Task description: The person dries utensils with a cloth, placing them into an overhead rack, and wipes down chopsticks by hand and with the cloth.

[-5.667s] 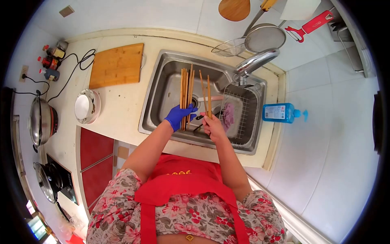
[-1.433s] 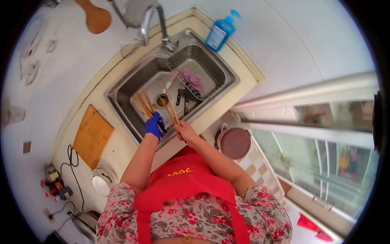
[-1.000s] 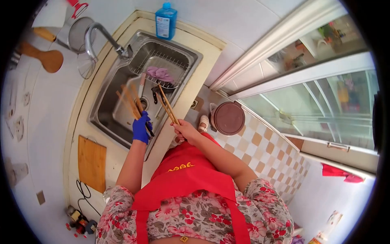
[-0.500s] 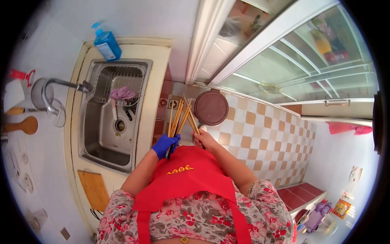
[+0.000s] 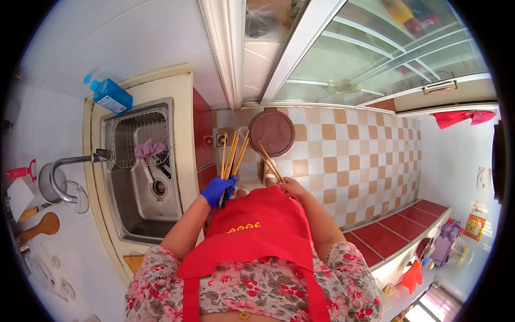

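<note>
My left hand [image 5: 218, 190], in a blue glove, is closed around a bundle of wooden chopsticks [image 5: 230, 155]. They point away from me and fan out slightly; dark ends show below the fist. My right hand [image 5: 293, 188] is bare and grips a few more chopsticks [image 5: 272, 163], which slant forward to the left. A gap separates the two groups. Both hands are in front of the red apron [image 5: 241, 206], above the floor. The exact number in each hand cannot be made out.
Left of me is a steel sink [image 5: 120, 214] with a wire rack [image 5: 153, 126], a purple cloth [image 5: 149, 149] and a faucet [image 5: 59, 177]. A blue soap bottle [image 5: 112, 96] stands at its far end. On the tiled floor ahead sits a round brown lidded bin [image 5: 272, 133], near glass sliding doors [image 5: 343, 64].
My right hand has moved right, drawing its chopsticks away from the left bundle. The view has turned somewhat to the right. My left hand keeps its grip.
</note>
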Demonstrator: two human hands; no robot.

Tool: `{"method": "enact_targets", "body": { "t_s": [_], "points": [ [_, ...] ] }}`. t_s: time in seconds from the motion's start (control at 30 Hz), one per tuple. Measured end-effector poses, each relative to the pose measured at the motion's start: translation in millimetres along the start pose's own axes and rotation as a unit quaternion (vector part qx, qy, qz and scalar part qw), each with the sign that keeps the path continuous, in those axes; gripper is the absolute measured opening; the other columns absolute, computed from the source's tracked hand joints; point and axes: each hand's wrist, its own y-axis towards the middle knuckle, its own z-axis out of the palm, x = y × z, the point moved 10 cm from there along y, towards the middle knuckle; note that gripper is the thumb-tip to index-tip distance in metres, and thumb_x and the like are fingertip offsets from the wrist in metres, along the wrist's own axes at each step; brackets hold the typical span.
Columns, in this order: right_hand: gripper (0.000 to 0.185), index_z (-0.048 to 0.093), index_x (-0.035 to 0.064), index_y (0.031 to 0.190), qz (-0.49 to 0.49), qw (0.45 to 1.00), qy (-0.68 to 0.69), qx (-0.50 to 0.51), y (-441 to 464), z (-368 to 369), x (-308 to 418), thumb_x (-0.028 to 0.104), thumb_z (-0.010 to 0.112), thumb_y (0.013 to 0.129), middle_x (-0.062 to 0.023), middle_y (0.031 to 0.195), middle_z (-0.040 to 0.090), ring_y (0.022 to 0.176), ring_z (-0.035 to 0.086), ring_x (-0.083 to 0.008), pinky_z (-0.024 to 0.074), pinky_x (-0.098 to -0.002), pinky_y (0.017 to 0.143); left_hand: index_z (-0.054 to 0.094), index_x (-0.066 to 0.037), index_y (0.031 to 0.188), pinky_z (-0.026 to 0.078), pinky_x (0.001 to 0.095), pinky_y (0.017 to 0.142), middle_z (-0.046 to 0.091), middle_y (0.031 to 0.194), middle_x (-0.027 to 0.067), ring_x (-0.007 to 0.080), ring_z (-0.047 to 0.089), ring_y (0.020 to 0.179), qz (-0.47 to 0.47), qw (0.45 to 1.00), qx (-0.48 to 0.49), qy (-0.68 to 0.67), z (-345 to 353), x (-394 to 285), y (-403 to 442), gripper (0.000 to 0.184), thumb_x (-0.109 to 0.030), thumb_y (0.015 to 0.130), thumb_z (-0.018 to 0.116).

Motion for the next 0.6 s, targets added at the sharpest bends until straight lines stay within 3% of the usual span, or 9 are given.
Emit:
{"method": "enact_targets", "body": {
  "t_s": [0.2,0.27,0.3,0.33,0.43,0.53,0.6],
  "points": [
    [0.017,0.053,0.0067,0.098,0.037,0.998,0.003,-0.043,13.0,-28.3,-20.5,0.018,0.048,0.086,0.0008,0.057,0.041,0.042,0.036,-0.008,0.0283,-0.0226,0.035,0.054,-0.009,0.087,0.04,0.0252,0.041,0.051,0.062,0.0,0.0109,0.047,0.047,-0.06,0.996,0.034,-0.058,25.0,8.0,2.4,0.011,-0.019,0.085,0.056],
    [0.017,0.053,0.007,0.098,0.095,0.993,-0.052,-0.048,28.1,-45.7,-30.7,0.018,0.049,0.085,0.0007,0.057,0.04,0.04,0.035,-0.0089,0.0276,-0.0242,0.033,0.056,-0.01,0.095,0.041,0.0226,0.045,0.053,0.067,-0.0017,0.009,0.049,0.051,-0.06,0.997,0.008,-0.042,25.4,7.6,9.0,0.016,-0.022,0.084,0.056],
    [0.017,0.056,0.0035,0.088,0.076,0.995,-0.016,-0.059,29.6,-47.2,-31.3,0.019,0.051,0.085,-0.0018,0.054,0.043,0.038,0.038,-0.0119,0.0295,-0.0278,0.033,0.056,-0.01,0.095,0.041,0.0226,0.045,0.053,0.067,-0.0017,0.009,0.049,0.051,-0.06,0.997,0.009,-0.042,24.6,12.2,8.3,0.016,-0.022,0.084,0.056],
    [0.017,0.056,0.0035,0.088,0.073,0.996,-0.016,-0.056,35.7,-52.3,-29.6,0.019,0.051,0.085,-0.0018,0.054,0.043,0.038,0.038,-0.0119,0.0295,-0.0278,0.033,0.056,-0.011,0.095,0.042,0.0232,0.045,0.053,0.067,-0.0015,0.0092,0.049,0.052,-0.057,0.996,0.006,-0.063,23.8,10.4,11.1,0.016,-0.022,0.084,0.056],
    [0.028,0.057,-0.001,0.062,0.132,0.975,-0.177,-0.013,54.0,-66.0,-39.9,0.019,0.055,0.081,-0.0106,0.052,0.054,0.039,0.049,-0.0192,0.0361,-0.0331,0.036,0.055,-0.011,0.096,0.042,0.0239,0.046,0.053,0.067,-0.0012,0.0097,0.049,0.052,-0.042,0.994,0.008,-0.103,21.3,1.4,13.7,0.016,-0.022,0.084,0.056],
    [0.028,0.058,-0.0019,0.061,0.119,0.968,-0.21,-0.063,82.1,-92.0,-29.8,0.019,0.057,0.08,-0.0112,0.053,0.055,0.04,0.05,-0.0191,0.0364,-0.0328,0.036,0.055,-0.011,0.097,0.042,0.0233,0.047,0.053,0.068,-0.0011,0.0098,0.049,0.052,-0.026,0.994,0.006,-0.107,23.9,-10.0,7.5,0.017,-0.02,0.084,0.054],
    [0.031,0.058,-0.0028,0.06,0.12,0.978,-0.16,-0.061,98.5,-100.4,-18.8,0.022,0.059,0.079,-0.0118,0.054,0.056,0.042,0.052,-0.0199,0.0397,-0.0335,0.038,0.055,-0.011,0.097,0.04,0.0227,0.047,0.053,0.067,-0.0015,0.0098,0.048,0.052,-0.029,0.994,-0.047,-0.098,16.4,-15.9,-2.1,0.016,-0.021,0.084,0.054]
  ]
}}
